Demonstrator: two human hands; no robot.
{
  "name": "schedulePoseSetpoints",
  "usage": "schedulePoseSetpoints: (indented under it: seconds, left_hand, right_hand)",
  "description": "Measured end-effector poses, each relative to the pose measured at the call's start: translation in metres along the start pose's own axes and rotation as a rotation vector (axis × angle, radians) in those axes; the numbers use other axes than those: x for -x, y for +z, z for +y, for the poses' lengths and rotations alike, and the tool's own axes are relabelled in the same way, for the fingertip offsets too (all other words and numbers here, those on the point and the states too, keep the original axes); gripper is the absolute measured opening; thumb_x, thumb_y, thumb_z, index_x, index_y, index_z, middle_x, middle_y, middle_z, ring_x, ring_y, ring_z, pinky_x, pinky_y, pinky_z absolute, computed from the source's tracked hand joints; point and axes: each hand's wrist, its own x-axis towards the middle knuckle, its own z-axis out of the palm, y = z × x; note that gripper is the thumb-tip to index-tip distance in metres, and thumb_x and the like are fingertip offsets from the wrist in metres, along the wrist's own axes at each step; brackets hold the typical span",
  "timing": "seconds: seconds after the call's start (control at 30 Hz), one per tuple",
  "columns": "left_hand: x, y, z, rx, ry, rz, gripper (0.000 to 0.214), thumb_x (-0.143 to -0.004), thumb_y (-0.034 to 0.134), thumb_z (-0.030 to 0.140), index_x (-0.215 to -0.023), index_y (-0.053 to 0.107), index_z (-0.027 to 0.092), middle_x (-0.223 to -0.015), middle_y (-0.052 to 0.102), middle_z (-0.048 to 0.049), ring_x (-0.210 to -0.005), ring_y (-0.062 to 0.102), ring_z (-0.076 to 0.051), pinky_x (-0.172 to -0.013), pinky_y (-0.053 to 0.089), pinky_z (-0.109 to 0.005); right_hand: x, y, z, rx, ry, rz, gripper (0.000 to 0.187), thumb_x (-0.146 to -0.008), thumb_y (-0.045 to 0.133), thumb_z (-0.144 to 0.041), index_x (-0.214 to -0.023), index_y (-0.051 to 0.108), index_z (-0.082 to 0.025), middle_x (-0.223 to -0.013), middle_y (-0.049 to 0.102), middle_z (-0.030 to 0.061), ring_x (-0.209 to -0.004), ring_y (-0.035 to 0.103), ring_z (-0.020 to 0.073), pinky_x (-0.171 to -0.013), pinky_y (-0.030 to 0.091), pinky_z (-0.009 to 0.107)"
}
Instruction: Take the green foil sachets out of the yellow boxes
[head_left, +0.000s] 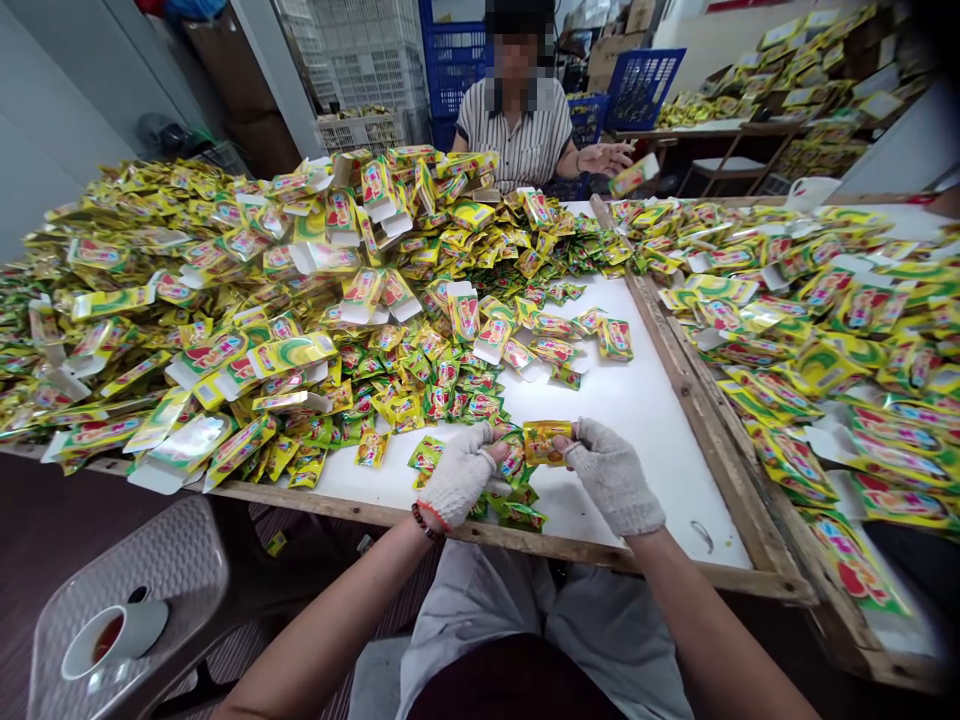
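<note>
Both my hands wear white knit gloves with bare fingertips, just above the white tabletop (585, 490) near its front edge. Between the thumb and fingers of my left hand (463, 474) is a green candy packet (512, 456). My right hand (613, 480) pinches a yellow candy packet (546, 442) by its right end, and its left end meets the green one. Below my left hand lie more green packets (521, 510), partly covered by it. One yellow packet (371, 448) and a green packet (426, 453) rest to the left.
Heaped packets and small printed boxes (292, 355) cover the left and back. A wooden divider (694, 410) separates filled boxes (862, 300) on the right. Opposite sits a person (517, 130), a box (634, 175) by one hand. A cup (114, 640) stands on a stool (172, 560), lower left.
</note>
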Motion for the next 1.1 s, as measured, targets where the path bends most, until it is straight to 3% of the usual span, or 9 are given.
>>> schedulePoseSetpoints:
  seconds: [0.2, 0.37, 0.47, 0.6, 0.7, 0.77, 0.83, 0.97, 1.1]
  left_hand:
    - [-0.002, -0.004, 0.012, -0.25, 0.086, -0.077, 0.03, -0.084, 0.053, 0.043, -0.084, 0.06, 0.014, -0.076, 0.058, -0.0019, -0.065, 0.056, -0.012, -0.054, 0.049, -0.021]
    - [-0.004, -0.001, 0.016, -0.27, 0.093, -0.156, 0.034, -0.073, 0.067, 0.042, -0.091, 0.058, 0.015, -0.078, 0.059, -0.0013, -0.064, 0.055, -0.012, -0.054, 0.046, -0.023]
    - [-0.005, 0.004, 0.016, -0.339, 0.115, -0.153, 0.032, -0.075, 0.065, 0.043, -0.092, 0.056, 0.017, -0.076, 0.058, 0.0006, -0.06, 0.053, -0.011, -0.051, 0.043, -0.022]
    - [-0.024, 0.013, 0.029, -0.62, 0.318, -0.094, 0.026, -0.083, 0.055, 0.044, -0.083, 0.057, 0.018, -0.071, 0.057, 0.0009, -0.066, 0.053, -0.013, -0.059, 0.042, -0.023]
    - [-0.063, 0.009, 0.05, -1.029, 0.457, 0.099, 0.022, -0.09, 0.044, 0.036, -0.093, 0.058, 0.02, -0.078, 0.059, -0.0035, -0.075, 0.055, -0.018, -0.068, 0.041, -0.029]
    - [-0.097, 0.002, 0.067, -1.343, 0.524, 0.26, 0.025, -0.087, 0.045, 0.025, -0.109, 0.056, 0.019, -0.102, 0.059, -0.0115, -0.094, 0.055, -0.024, -0.078, 0.04, -0.034]
    - [-0.126, -0.005, 0.081, -1.576, 0.472, 0.34, 0.034, -0.085, 0.046, 0.023, -0.118, 0.053, 0.015, -0.114, 0.055, -0.0187, -0.103, 0.052, -0.03, -0.082, 0.038, -0.041]
    - [-0.152, -0.003, 0.094, -1.691, 0.403, 0.209, 0.032, -0.087, 0.046, 0.038, -0.105, 0.06, 0.015, -0.093, 0.063, -0.0144, -0.091, 0.058, -0.027, -0.08, 0.038, -0.038]
    - [-0.151, 0.007, 0.094, -1.711, 0.595, 0.007, 0.037, -0.086, 0.045, 0.044, -0.113, 0.058, 0.021, -0.098, 0.062, -0.0107, -0.092, 0.057, -0.025, -0.079, 0.038, -0.035]
  right_hand:
    - [-0.001, -0.006, -0.003, 0.019, -0.043, -0.276, 0.015, -0.073, 0.059, -0.033, -0.075, 0.065, -0.02, -0.073, 0.068, 0.0011, -0.064, 0.057, 0.0155, -0.058, 0.046, 0.026]
    - [0.002, 0.003, 0.0, 0.068, -0.059, -0.217, 0.017, -0.076, 0.057, -0.034, -0.069, 0.06, -0.02, -0.064, 0.062, -0.0001, -0.061, 0.055, 0.0147, -0.057, 0.046, 0.026]
    - [0.001, 0.003, 0.0, -0.045, -0.072, -0.175, 0.024, -0.075, 0.061, -0.037, -0.089, 0.061, -0.018, -0.081, 0.067, 0.0028, -0.071, 0.06, 0.0162, -0.063, 0.05, 0.028]
    - [-0.008, 0.001, 0.004, -0.208, -0.033, -0.374, 0.032, -0.076, 0.06, -0.034, -0.102, 0.061, -0.017, -0.089, 0.07, 0.0048, -0.072, 0.063, 0.0158, -0.062, 0.053, 0.028]
    - [-0.022, 0.003, 0.018, -0.218, 0.057, -0.256, 0.026, -0.074, 0.062, -0.035, -0.091, 0.062, -0.016, -0.08, 0.069, 0.0041, -0.061, 0.062, 0.0144, -0.052, 0.052, 0.026]
    - [-0.031, 0.004, 0.029, -0.235, 0.093, -0.146, 0.027, -0.071, 0.063, -0.036, -0.089, 0.061, -0.016, -0.082, 0.069, 0.0046, -0.064, 0.064, 0.0162, -0.051, 0.054, 0.027]
    - [-0.038, 0.004, 0.036, -0.23, 0.104, -0.059, 0.027, -0.07, 0.064, -0.037, -0.088, 0.06, -0.017, -0.082, 0.069, 0.0042, -0.066, 0.066, 0.0174, -0.052, 0.055, 0.028]
    - [-0.041, -0.003, 0.036, -0.275, 0.118, 0.103, 0.029, -0.074, 0.06, -0.043, -0.091, 0.058, -0.02, -0.085, 0.069, 0.0049, -0.067, 0.066, 0.0179, -0.052, 0.055, 0.028]
    - [-0.04, -0.011, 0.027, -0.437, 0.153, 0.204, 0.035, -0.076, 0.058, -0.048, -0.092, 0.055, -0.018, -0.082, 0.067, 0.0046, -0.057, 0.064, 0.0157, -0.043, 0.05, 0.025]
